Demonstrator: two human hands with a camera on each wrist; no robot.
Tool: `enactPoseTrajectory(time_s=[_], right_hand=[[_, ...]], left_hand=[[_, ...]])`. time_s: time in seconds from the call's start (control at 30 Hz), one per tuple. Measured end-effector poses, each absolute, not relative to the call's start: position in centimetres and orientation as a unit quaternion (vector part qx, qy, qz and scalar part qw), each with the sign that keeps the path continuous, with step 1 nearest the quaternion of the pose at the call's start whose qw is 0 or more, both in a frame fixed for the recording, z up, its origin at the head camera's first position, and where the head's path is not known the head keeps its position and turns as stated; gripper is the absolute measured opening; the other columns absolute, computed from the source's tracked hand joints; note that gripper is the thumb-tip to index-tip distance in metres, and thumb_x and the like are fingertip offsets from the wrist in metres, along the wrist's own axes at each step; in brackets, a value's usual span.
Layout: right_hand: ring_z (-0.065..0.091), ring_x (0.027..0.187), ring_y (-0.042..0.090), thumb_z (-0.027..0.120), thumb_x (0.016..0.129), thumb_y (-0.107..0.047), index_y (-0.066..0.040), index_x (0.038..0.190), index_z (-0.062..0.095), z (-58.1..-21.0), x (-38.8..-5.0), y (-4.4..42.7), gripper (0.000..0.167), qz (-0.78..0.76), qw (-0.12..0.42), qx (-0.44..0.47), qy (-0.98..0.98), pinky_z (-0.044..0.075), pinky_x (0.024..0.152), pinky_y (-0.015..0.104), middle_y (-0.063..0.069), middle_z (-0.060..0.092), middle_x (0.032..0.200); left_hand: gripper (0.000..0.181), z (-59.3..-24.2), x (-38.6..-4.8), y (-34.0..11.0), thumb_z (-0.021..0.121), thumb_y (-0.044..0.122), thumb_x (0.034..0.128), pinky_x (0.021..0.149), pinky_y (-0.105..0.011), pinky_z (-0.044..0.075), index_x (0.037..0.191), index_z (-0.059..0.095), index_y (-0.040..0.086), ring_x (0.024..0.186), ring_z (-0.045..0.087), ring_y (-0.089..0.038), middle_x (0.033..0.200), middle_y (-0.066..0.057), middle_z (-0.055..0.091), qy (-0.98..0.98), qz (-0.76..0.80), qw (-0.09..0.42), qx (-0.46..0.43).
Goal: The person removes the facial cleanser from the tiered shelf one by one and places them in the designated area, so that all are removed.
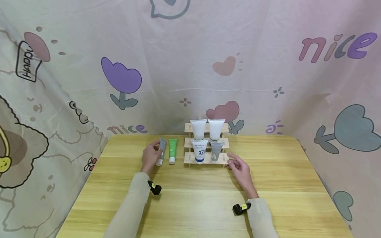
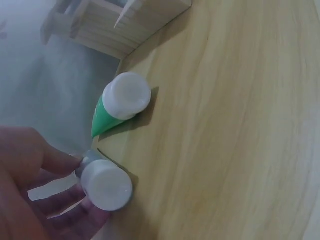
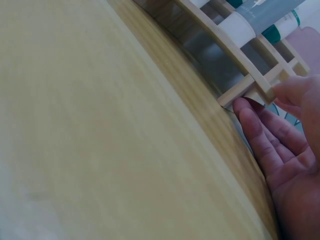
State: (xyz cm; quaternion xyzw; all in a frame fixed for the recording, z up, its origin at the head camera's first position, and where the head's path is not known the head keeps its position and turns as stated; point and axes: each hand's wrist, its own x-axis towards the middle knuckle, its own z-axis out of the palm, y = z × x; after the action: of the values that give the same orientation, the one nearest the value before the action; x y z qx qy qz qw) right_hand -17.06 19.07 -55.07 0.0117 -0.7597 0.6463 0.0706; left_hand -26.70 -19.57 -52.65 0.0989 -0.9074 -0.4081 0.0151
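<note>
On the left of the table my left hand (image 1: 151, 158) pinches a grey tube with a white cap (image 1: 162, 145) between thumb and fingers; its cap (image 2: 109, 186) faces the left wrist camera. Just right of it lies a green tube (image 1: 173, 148), also white-capped. A three-tier wooden rack (image 1: 190, 159) stands in the middle. My right hand (image 1: 241, 171) grips the right end of its lowest tier, thumb above and fingers beneath. That tier bears a white tube with a blue cap end (image 1: 200, 149) and a small grey tube (image 1: 216, 152).
Higher on the rack, two white tubes (image 1: 198, 129) stand side by side, caps down. A patterned cloth (image 1: 178, 66) hangs behind the wooden table (image 1: 190, 205) and along its sides. Each wrist wears a small black camera.
</note>
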Motion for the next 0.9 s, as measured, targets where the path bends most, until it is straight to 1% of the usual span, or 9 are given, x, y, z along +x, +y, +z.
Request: enactPoseTrajectory(time_s=[0.1, 0.23, 0.33, 0.43, 0.6, 0.77, 0.9], right_hand=[[0.07, 0.099, 0.045, 0.059, 0.102, 0.0, 0.006, 0.134, 0.062, -55.04, -17.03, 19.08, 0.032, 0.644, 0.072, 0.012, -0.762, 0.06, 0.085, 0.041, 0.026, 0.072, 0.111], [0.07, 0.099, 0.044, 0.059, 0.102, 0.0, 0.005, 0.134, 0.063, -55.01, -17.07, 19.1, 0.032, 0.642, 0.075, 0.01, -0.763, 0.061, 0.084, 0.036, 0.026, 0.072, 0.112], [0.07, 0.1, 0.044, 0.059, 0.102, -0.001, 0.005, 0.134, 0.063, -55.03, -17.12, 19.14, 0.032, 0.642, 0.075, 0.008, -0.763, 0.061, 0.084, 0.034, 0.026, 0.072, 0.112], [0.069, 0.101, 0.045, 0.059, 0.102, -0.001, 0.005, 0.134, 0.062, -55.07, -17.12, 19.14, 0.032, 0.646, 0.074, 0.009, -0.76, 0.061, 0.084, 0.036, 0.027, 0.072, 0.113], [0.069, 0.101, 0.046, 0.059, 0.102, -0.001, 0.005, 0.134, 0.062, -55.07, -17.08, 19.1, 0.032, 0.647, 0.072, 0.009, -0.759, 0.06, 0.085, 0.039, 0.027, 0.072, 0.112], [0.069, 0.1, 0.047, 0.059, 0.102, 0.0, 0.006, 0.133, 0.062, -55.04, -17.08, 19.03, 0.032, 0.646, 0.072, 0.012, -0.759, 0.06, 0.086, 0.043, 0.027, 0.072, 0.111], [0.069, 0.1, 0.046, 0.059, 0.102, 0.0, 0.006, 0.134, 0.062, -55.05, -17.01, 19.06, 0.032, 0.643, 0.073, 0.013, -0.762, 0.06, 0.085, 0.043, 0.027, 0.072, 0.111]], left_hand=[[0.046, -53.02, -26.79, -19.86, 0.061, 0.017, 0.0988, 0.076, -0.044, 0.052, 0.144, 0.058, 0.009, 0.1, 0.065, -0.034, 0.123, -0.02, 0.067, -0.909, -0.401, 0.01, 0.113], [0.044, -53.18, -26.88, -19.98, 0.061, 0.018, 0.0989, 0.078, -0.045, 0.049, 0.142, 0.06, 0.008, 0.1, 0.063, -0.033, 0.121, -0.018, 0.067, -0.905, -0.407, 0.011, 0.123], [0.044, -53.23, -26.98, -20.04, 0.06, 0.017, 0.0988, 0.077, -0.042, 0.047, 0.142, 0.06, 0.007, 0.099, 0.061, -0.032, 0.119, -0.018, 0.066, -0.903, -0.412, 0.009, 0.124], [0.044, -53.39, -27.14, -20.16, 0.059, 0.017, 0.0991, 0.076, -0.04, 0.045, 0.142, 0.06, 0.007, 0.099, 0.06, -0.031, 0.119, -0.017, 0.066, -0.901, -0.414, 0.006, 0.127], [0.043, -53.45, -27.22, -20.3, 0.058, 0.016, 0.0996, 0.078, -0.04, 0.046, 0.141, 0.06, 0.005, 0.1, 0.06, -0.031, 0.119, -0.018, 0.065, -0.901, -0.414, 0.002, 0.13], [0.044, -53.41, -27.07, -20.22, 0.054, 0.016, 0.1001, 0.076, -0.04, 0.046, 0.142, 0.058, 0.003, 0.098, 0.059, -0.031, 0.116, -0.018, 0.065, -0.907, -0.402, 0.001, 0.124], [0.045, -53.5, -26.93, -20.02, 0.051, 0.015, 0.1014, 0.079, -0.04, 0.048, 0.144, 0.056, 0.001, 0.098, 0.058, -0.031, 0.117, -0.019, 0.064, -0.909, -0.4, -0.002, 0.117]])
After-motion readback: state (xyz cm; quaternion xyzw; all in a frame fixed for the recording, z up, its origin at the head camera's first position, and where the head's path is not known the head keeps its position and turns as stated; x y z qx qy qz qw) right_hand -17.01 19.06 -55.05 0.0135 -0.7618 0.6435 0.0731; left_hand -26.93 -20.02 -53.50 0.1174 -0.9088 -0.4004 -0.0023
